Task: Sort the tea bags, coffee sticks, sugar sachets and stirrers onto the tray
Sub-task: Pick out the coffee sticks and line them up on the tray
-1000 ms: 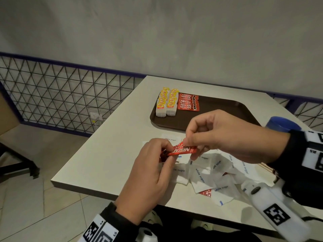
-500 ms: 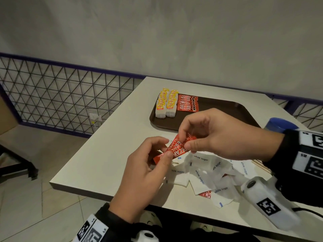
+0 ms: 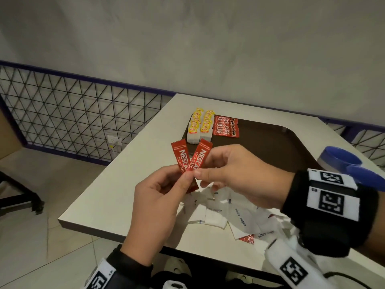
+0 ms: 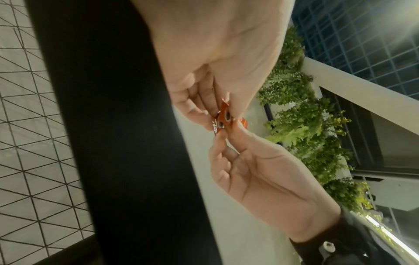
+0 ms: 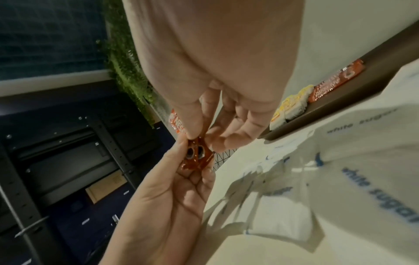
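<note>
Two red Nescafe coffee sticks [image 3: 199, 157] stand fanned in a V above the table's near half. My left hand [image 3: 186, 177] pinches their lower ends from below. My right hand [image 3: 202, 172] pinches the same ends from the right, thumb in front. Their ends [image 4: 223, 118] show in the left wrist view, and the right wrist view has the same ends [image 5: 196, 155] squeezed between both hands. The brown tray [image 3: 270, 147] lies behind, with two rows of yellow-tagged tea bags [image 3: 200, 127] and a row of coffee sticks [image 3: 226, 126] in its far left corner.
A heap of white sugar sachets [image 3: 239, 217] covers the table under my right hand, with another red stick [image 3: 246, 238] poking out of it. A blue round object [image 3: 341, 158] stands right of the tray. A wire fence and tiled floor lie left of the table.
The coffee sticks have swung from lying level to standing upright and now show as two fanned apart. Both hands have risen slightly, still pinching them.
</note>
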The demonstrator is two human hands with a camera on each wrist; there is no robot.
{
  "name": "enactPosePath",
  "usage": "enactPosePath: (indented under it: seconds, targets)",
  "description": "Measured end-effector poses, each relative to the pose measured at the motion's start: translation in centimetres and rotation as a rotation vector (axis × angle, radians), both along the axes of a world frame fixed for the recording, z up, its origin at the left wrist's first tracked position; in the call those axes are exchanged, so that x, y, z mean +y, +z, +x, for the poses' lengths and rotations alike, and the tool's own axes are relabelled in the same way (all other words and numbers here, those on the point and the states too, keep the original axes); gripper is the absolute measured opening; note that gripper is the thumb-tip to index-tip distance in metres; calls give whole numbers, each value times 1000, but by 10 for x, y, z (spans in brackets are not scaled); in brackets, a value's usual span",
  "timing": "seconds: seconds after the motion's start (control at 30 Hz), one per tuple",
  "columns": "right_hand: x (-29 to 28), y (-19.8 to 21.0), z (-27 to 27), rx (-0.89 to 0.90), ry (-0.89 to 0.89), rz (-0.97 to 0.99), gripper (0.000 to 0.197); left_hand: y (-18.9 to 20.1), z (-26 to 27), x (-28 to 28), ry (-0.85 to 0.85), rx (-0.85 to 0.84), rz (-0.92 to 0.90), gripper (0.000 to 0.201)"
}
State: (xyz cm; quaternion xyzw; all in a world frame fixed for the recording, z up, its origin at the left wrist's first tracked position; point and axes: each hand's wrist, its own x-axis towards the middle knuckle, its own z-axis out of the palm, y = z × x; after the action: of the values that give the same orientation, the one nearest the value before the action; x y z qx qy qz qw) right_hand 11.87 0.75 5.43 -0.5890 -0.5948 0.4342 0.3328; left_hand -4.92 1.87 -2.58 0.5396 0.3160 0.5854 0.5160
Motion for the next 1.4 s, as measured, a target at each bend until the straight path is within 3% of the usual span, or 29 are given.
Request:
enactPosePath:
  seconds: [0.13, 0.2, 0.3, 0.43, 0.63, 0.8, 0.93, 1.17, 1.27, 1.4]
  targets:
    - [6, 9, 1, 141, -160, 50, 8, -1, -3, 3, 30, -16, -36, 23]
    - [7, 14, 6, 81, -178, 89, 6, -2, -4, 4, 30, 0, -42, 24]
    - [8, 14, 7, -79, -83, 129, 7, -3, -2, 3, 13, -9, -10, 16]
    - [4, 8, -1, -151, 49, 139, 6, -2, -2, 3, -2, 26, 21, 13]
    - [-1, 1, 7, -90, 105, 134, 14, -3, 0, 4, 49, -24, -46, 12]
    - [-2, 0, 11, -198, 177, 157, 26, 3, 1, 1, -44, -104, -84, 18]
    - [-2, 1, 17, -203, 223, 171, 28, 4, -1, -2, -63, -31, -35, 16]
    - [5, 0, 22, -170, 242, 148, 23, -1, 1, -1, -54, -45, -80, 18]
    - [32, 16, 48, -293, 149, 106, 21, -5, 2, 4, -21, -105, -130, 20]
    - [84, 37, 103, -670, -17, 54, 25, -8, 3, 7, 23, -77, -145, 15]
